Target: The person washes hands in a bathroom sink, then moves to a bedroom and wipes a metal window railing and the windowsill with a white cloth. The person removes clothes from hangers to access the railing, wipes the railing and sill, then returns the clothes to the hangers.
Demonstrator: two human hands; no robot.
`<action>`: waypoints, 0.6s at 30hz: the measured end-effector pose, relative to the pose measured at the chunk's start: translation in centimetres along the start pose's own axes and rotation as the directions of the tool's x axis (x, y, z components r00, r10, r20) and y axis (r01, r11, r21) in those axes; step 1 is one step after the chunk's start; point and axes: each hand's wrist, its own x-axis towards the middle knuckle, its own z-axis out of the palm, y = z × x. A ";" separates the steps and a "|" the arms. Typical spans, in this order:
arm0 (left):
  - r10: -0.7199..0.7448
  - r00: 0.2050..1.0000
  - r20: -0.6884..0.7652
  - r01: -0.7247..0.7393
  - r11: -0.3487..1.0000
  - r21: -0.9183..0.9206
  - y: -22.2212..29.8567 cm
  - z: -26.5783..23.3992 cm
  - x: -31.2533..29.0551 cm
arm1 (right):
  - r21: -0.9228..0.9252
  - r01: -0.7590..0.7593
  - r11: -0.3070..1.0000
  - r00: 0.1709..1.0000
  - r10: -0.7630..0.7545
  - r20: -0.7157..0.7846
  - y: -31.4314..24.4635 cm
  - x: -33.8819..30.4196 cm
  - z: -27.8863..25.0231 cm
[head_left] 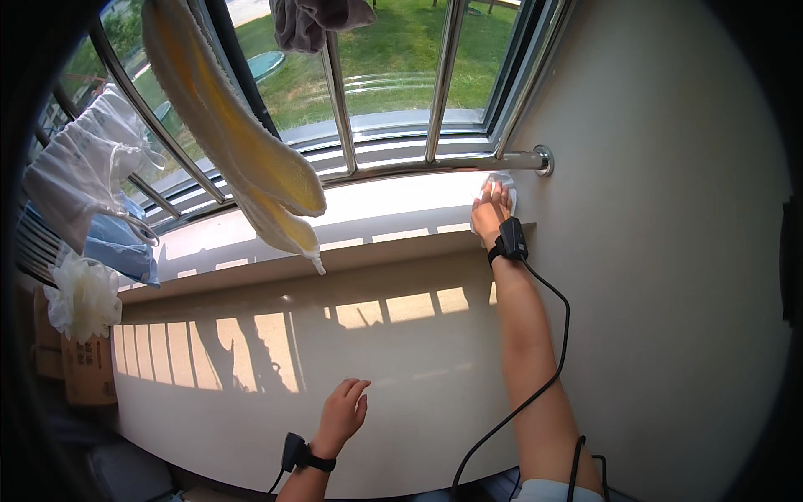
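Note:
My right hand point(491, 211) reaches far out to the right end of the windowsill point(393, 197). It presses a white cloth point(507, 181) against the sill, close to the side wall; most of the cloth lies under my fingers, so I cannot tell if it is fabric or paper. My left hand point(343, 413) hovers near the front of a pale tabletop or ledge point(410, 418), with loosely bent fingers, the thumb apart and nothing held. Both wrists carry black strapped devices with cables.
Metal bars point(441, 84) cross the window above the sill. A long yellow-and-white towel point(242, 142) hangs from them, its tip low over the sill. At left hang white cloth point(88, 159), blue cloth point(121, 243) and a bath puff point(82, 293), above cardboard boxes point(89, 368). A wall point(661, 251) bounds the right.

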 end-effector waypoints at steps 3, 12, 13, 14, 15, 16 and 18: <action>-0.014 1.000 0.010 0.013 0.999 0.045 -0.7 -0.8 -1.0 | 0.079 0.007 0.997 0.998 -0.011 0.056 -7.0 1.4 0.4; 0.052 0.998 -0.022 -0.051 0.998 0.037 -0.1 1.1 0.8 | 0.634 0.645 0.427 0.687 -0.686 -0.238 -14.4 -3.5 0.7; 0.055 0.999 -0.001 -0.055 0.998 0.024 0.3 1.3 1.0 | 0.583 0.674 0.454 0.710 -0.617 -0.340 -12.4 -3.5 0.3; 0.078 0.997 -0.009 -0.077 0.997 0.020 0.6 1.5 1.3 | 0.484 0.694 0.533 0.716 -0.583 -0.385 -9.6 -2.9 -0.4; 0.090 0.996 -0.010 -0.090 0.996 0.017 0.8 1.6 1.5 | 0.352 0.711 0.609 0.694 -0.525 -0.494 -7.4 -2.1 -0.9; 0.091 0.996 -0.001 -0.091 0.996 0.013 0.9 1.7 1.7 | 0.258 0.575 0.776 0.800 -0.467 -0.377 -4.7 -0.8 -1.7; 0.107 0.994 -0.003 -0.107 0.994 0.009 0.9 1.9 1.9 | 0.382 0.204 0.901 0.968 -0.129 -0.213 0.5 1.1 -2.6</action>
